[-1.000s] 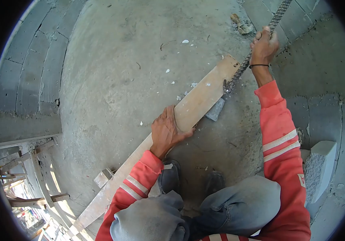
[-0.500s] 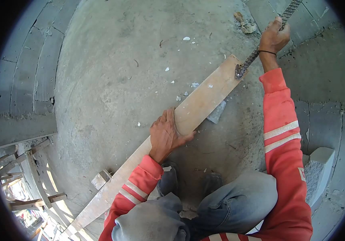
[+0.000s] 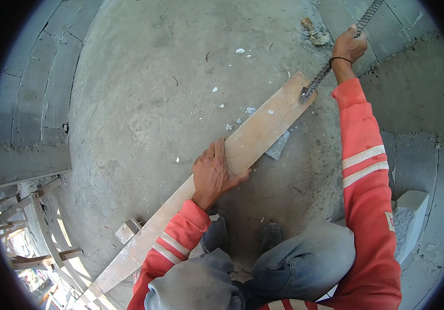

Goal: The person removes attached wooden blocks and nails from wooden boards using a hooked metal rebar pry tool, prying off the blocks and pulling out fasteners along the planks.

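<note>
A long wooden plank [image 3: 266, 126] lies diagonally over the concrete floor, from the lower left to the upper right. My left hand [image 3: 214, 173] is wrapped across the plank near its middle, with the thumb over the near edge. Higher up on the right, my right hand [image 3: 349, 47] grips a ribbed steel rebar [image 3: 319, 77]. The rebar's lower end rests on or just at the plank's far end; exact contact is hard to tell. Its upper end runs out of view at the top.
A small block [image 3: 128, 231] sits beside the plank at the lower left, and a stone chip [image 3: 278, 145] lies near its right edge. Block walls [image 3: 41, 88] stand on both sides. A white block [image 3: 410, 222] is at the right. Timber pieces [image 3: 48, 243] crowd an opening lower left.
My right hand has shifted slightly left and down with the rebar, whose lower end moved slightly left on the plank. My left hand stays in place.
</note>
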`<state>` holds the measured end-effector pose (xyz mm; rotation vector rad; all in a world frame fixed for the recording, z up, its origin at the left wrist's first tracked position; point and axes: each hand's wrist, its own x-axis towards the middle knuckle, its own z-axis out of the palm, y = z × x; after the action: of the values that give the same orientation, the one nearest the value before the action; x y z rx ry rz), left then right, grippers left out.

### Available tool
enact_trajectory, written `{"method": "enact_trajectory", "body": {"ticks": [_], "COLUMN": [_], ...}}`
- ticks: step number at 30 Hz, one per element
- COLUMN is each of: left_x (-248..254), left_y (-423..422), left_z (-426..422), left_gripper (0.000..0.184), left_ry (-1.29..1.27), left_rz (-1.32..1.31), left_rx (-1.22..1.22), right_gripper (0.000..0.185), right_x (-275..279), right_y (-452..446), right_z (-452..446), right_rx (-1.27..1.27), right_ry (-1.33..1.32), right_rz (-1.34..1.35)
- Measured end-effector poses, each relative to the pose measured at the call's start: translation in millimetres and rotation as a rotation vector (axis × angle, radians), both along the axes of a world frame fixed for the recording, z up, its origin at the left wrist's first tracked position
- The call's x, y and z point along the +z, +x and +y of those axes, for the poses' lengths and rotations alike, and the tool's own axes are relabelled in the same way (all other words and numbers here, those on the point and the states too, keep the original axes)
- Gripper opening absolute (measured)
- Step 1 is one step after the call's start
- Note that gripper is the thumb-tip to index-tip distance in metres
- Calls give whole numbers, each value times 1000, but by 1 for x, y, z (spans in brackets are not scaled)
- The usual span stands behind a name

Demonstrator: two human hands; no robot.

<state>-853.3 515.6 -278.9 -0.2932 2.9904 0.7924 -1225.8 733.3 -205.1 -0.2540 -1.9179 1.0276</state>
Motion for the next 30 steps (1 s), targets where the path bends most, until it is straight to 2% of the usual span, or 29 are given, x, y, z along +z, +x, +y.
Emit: {"method": "enact_trajectory", "body": {"ticks": [8,10,12,14,15,17,23,25,30], "left_x": [-3,-5,-5,-5,-4,-1,-2,-4,-1], "left_y": [2,1,5,5,5,5,5,4,3], "left_z": [0,0,4,3,3,4,1,1,-3], "left_gripper": [92,91,89,88,88,88,89,89,88], "left_ry": [-5,-12,-80,-61,-44,-36,-93,-96,-65], "left_rz": [26,58,82,65,46,37,30,44,29], "left_rx": [-4,-12,-12,-9,-15,-21,-35,-44,-55], "right_gripper": [35,34,30,22,22,16,17,17,29], "right_x": [5,11,5,12,16,37,162,196,205], "right_y": [11,24,20,31,30,23,-71,-96,-91], "right_z": [-11,-7,19,31,32,30,75,99,94], "right_rx": [20,102,33,472,470,664,802,1079,816], "right_ry": [34,-103,-17,-471,-470,-691,-814,-941,-789], "right_rz": [80,113,90,-32,-29,-56,41,-139,-145]}}
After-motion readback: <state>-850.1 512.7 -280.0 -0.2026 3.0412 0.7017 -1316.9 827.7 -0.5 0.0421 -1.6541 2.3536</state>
